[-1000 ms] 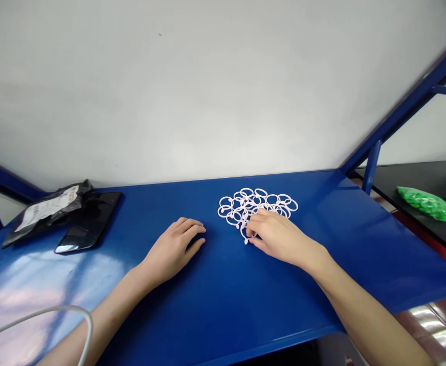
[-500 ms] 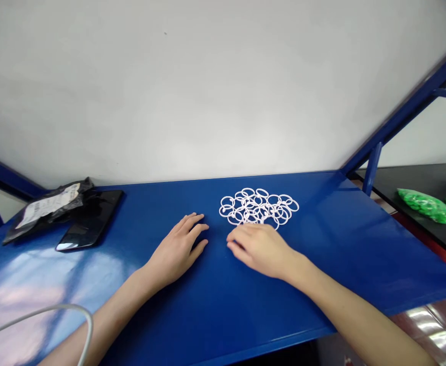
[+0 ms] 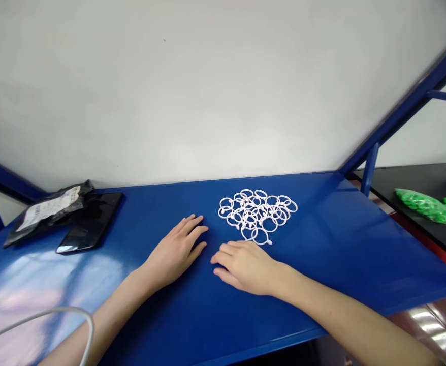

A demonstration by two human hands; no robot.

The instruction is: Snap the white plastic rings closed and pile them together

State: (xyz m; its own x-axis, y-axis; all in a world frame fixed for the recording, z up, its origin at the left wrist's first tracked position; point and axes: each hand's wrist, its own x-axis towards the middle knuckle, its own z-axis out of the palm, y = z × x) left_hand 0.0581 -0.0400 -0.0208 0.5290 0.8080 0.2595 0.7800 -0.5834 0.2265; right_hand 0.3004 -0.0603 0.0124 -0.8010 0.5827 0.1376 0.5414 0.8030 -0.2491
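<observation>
A heap of thin white rings [image 3: 261, 208], several of them with a small rounded tab, lies overlapped on the blue table [image 3: 162, 203] right of the middle. My left hand [image 3: 177, 248] rests palm down on the table to the left of the rings, its fingers spread and nothing in it. Just in front of the heap's near edge is my right hand [image 3: 244, 265], back upward. Its fingers are loosely curved, the thumb stands apart from them, and no object shows in it. The right palm is hidden from view.
At the left, a black plastic parcel [image 3: 51, 208] with a white label partly covers a dark glossy phone-like slab [image 3: 89, 223]. A white cable [image 3: 65, 309] loops at lower left. Blue frame bars [image 3: 379, 132] rise at right, beside a bag of green pieces [image 3: 424, 204].
My right hand has drawn back toward me and left, away from the rings, uncovering those at the near edge. My left hand stays almost where it was.
</observation>
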